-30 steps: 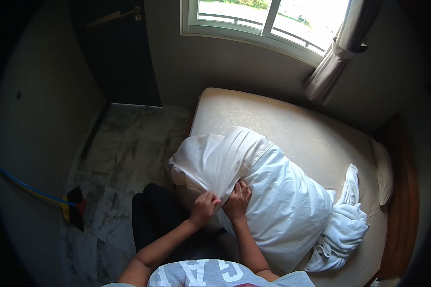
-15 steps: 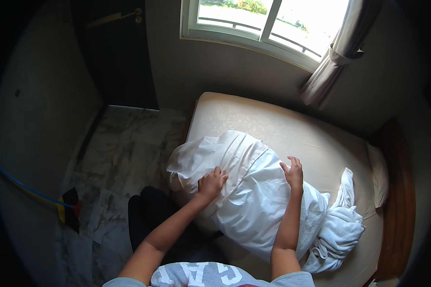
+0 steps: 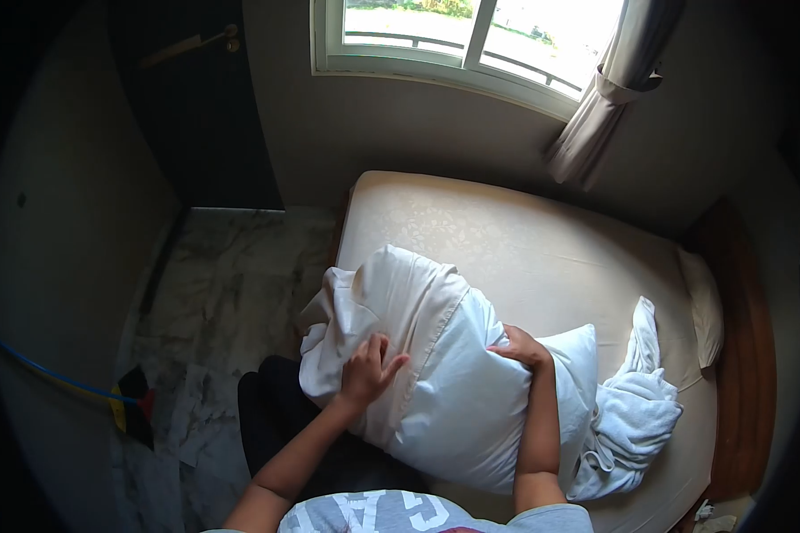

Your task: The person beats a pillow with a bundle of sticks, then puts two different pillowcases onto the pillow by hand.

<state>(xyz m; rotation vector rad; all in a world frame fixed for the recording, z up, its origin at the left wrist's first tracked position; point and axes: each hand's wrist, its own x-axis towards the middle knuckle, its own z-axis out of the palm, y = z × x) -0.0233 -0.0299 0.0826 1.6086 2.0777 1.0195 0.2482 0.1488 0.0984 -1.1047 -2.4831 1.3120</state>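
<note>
Here, the left hand (image 3: pixel 367 369) lies flat, fingers spread, on the pillowcase (image 3: pixel 391 293), while the right hand (image 3: pixel 520 346) cups the pillow (image 3: pixel 480 400) at its 1 o'clock edge, grip unclear. Pinning the filling while smoothing the slack cloth evenly looks the best approach. On the mattress (image 3: pixel 507 222) are one cased pillow at 6 o'clock, one towel (image 3: pixel 636 417) at 4 and one second pillow (image 3: pixel 707 306) at 3.

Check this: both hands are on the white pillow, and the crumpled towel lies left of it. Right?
No. The head view shows the towel lying right of the pillow, not left. The left hand and right hand are on the pillow.
</note>
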